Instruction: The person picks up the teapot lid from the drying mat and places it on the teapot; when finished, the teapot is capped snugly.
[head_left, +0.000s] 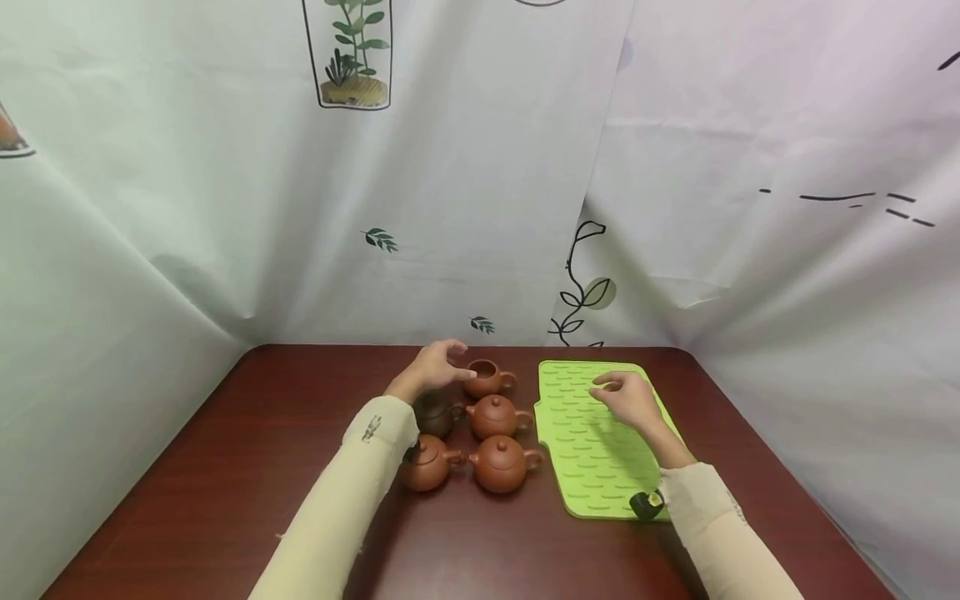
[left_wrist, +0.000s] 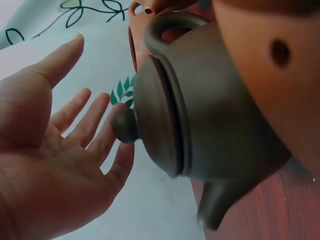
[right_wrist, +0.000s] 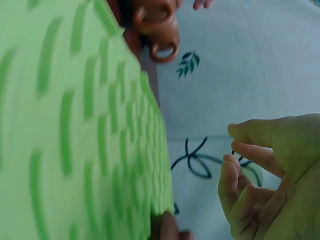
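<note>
My left hand (head_left: pixel 438 364) reaches to the back of the table beside a lidless reddish-brown teapot (head_left: pixel 491 385). Its thumb overlaps that pot's rim in the head view; contact is unclear. In the left wrist view its fingers are spread and hold nothing, near a dark brown lidded teapot (left_wrist: pixel 215 100). Three lidded reddish teapots stand nearer: one at middle right (head_left: pixel 495 417), one at front right (head_left: pixel 501 465), one at front left (head_left: pixel 426 467), partly behind the sleeve. Over a green ridged mat (head_left: pixel 577 442) hovers my right hand (head_left: pixel 628 398), fingers loosely bent, nothing visible between them.
A small brown thing (right_wrist: pixel 170 230), cut off by the frame, shows at the mat's edge in the right wrist view. A small dark object (head_left: pixel 647 504) is at the right cuff. White patterned cloth (head_left: pixel 480 183) hangs behind and beside the dark red table (head_left: pixel 225 483).
</note>
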